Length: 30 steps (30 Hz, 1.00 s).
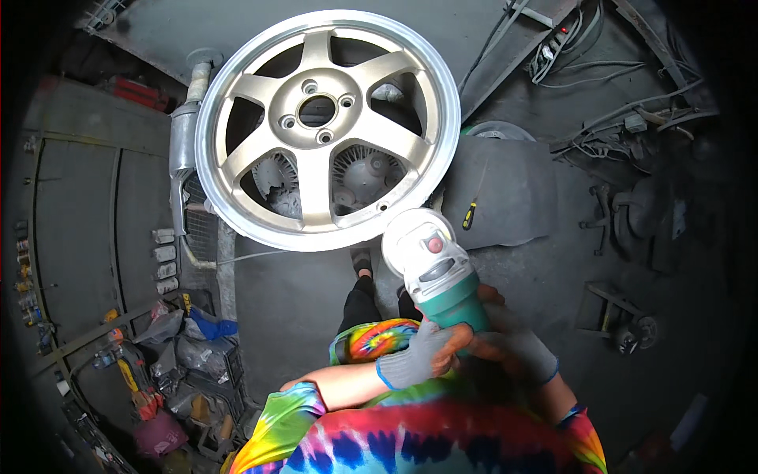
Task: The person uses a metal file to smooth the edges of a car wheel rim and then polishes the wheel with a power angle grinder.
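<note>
A green and silver angle grinder stands out in front of my body, its head pointing away from me. At its head a pale round disc meets or overlaps the lower right edge of a wheel rim; I cannot tell whether they touch. The rim has gold spokes and a bright silver lip. My left hand, in a grey work glove, is closed at the near end of the grinder's body. My right hand, also gloved and slightly blurred, wraps the grinder's right side.
A yellow and black screwdriver lies on a grey sheet right of the rim. Beside the rim's left side is a metal cylinder. Cables run along the upper right. Bags and tools crowd a crate at lower left.
</note>
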Tool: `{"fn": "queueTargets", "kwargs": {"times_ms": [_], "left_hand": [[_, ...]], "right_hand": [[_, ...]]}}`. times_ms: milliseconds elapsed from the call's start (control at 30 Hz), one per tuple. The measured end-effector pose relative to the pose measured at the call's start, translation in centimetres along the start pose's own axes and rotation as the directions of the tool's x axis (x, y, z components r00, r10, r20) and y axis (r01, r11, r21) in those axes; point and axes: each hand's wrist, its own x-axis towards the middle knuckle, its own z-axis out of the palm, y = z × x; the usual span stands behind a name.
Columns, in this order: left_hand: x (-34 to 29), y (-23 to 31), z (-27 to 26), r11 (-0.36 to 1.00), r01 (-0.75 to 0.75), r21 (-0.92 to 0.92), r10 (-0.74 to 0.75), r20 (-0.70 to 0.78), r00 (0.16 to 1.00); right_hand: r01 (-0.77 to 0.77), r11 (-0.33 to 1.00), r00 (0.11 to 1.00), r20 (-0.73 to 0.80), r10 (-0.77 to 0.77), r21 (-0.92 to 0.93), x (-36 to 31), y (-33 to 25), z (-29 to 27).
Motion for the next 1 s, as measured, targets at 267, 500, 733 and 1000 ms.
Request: {"fn": "queueTargets", "kwargs": {"times_ms": [267, 500, 733, 1000], "left_hand": [[6.9, -3.6, 12.0, 0.154, 0.87, 0.469, 0.478, -0.806, 0.35], [1.7, -3.2, 4.7, 0.552, 0.273, 0.788, 0.51, -0.578, 0.637], [7.1, -3.0, 11.5, 0.122, 0.843, 0.524, 0.475, -0.776, 0.414], [4.2, -2.0, 11.4, 0.282, 0.657, 0.699, 0.481, -0.696, 0.534]], "right_hand": [[-0.095, 0.949, 0.985, -0.109, 0.133, 0.302, -0.1, 0.5, 0.6], [-0.2, 0.841, 0.98, 0.089, 0.18, 0.502, 0.7, 5.2, -1.5], [0.11, 0.989, 0.991, 0.089, -0.102, -0.098, 1.2, 2.3, 0.3], [-0.05, 0.968, 0.998, -0.029, 0.059, 0.245, 1.1, 2.7, 1.9]]}}
